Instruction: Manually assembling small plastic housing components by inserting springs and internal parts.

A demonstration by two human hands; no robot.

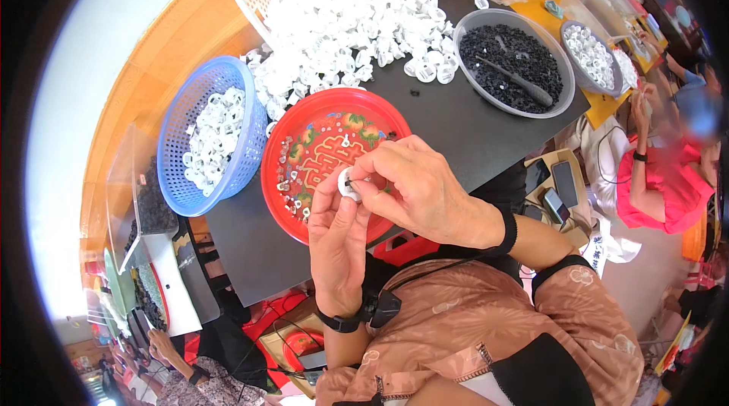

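Note:
My left hand (339,245) pinches a small round white plastic part (349,192) between thumb and fingers. The thumb and index finger of my right hand (427,192) close on the same part from the right, with a small dark piece at its middle. Both hands hover over a red round tray (272,197) with a printed fruit pattern. Loose small metallic and white bits (285,186) lie along its left side. Whether the right fingers grip the dark piece or the white part is hard to make out.
A blue basket (171,170) of white parts stands left. Behind the tray, white parts (349,18) spill from a white basket (254,7). At the right, a grey bowl (461,56) holds black pieces and a black-handled tool (524,87). Other people sit at both sides.

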